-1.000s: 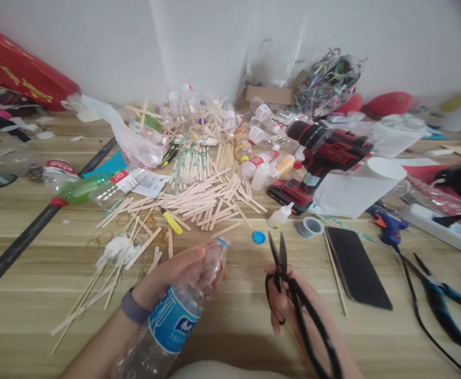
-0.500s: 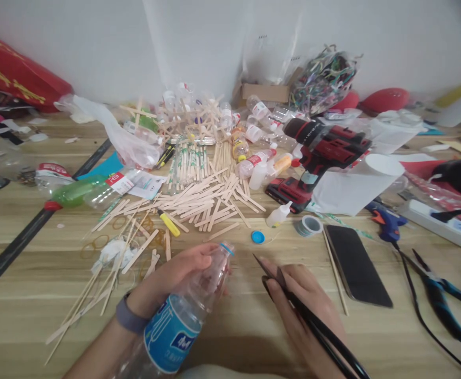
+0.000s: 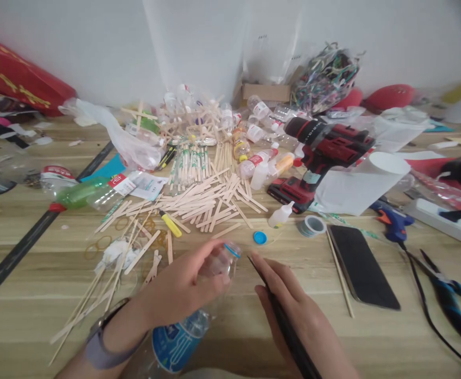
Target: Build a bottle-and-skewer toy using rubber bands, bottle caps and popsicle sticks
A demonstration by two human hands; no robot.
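Note:
My left hand (image 3: 183, 284) is closed round the neck and shoulder of a clear plastic bottle (image 3: 180, 337) with a blue label. Tilted away from me, the bottle has an uncapped mouth with a blue ring below it. A blue bottle cap (image 3: 260, 238) lies on the table just beyond. To the right, my right hand (image 3: 297, 310) grips a slim black tool (image 3: 283, 323) with a pointed tip and long handles; its exact kind I cannot make out. The tip points toward the bottle's mouth, a small gap apart from it.
Beyond my hands lie a heap of wooden craft sticks (image 3: 198, 205) and a yellow utility knife (image 3: 170, 223). A red and black drill (image 3: 325, 152) stands farther right. Near my right side are a phone (image 3: 362, 266), a tape roll (image 3: 312, 226), pliers (image 3: 447, 295) and a glue gun (image 3: 392, 221).
My left hand has turned over the bottle's upper part, bringing the thumb across its front. My right hand has rotated, and the tool's tip has come slightly nearer the bottle's mouth.

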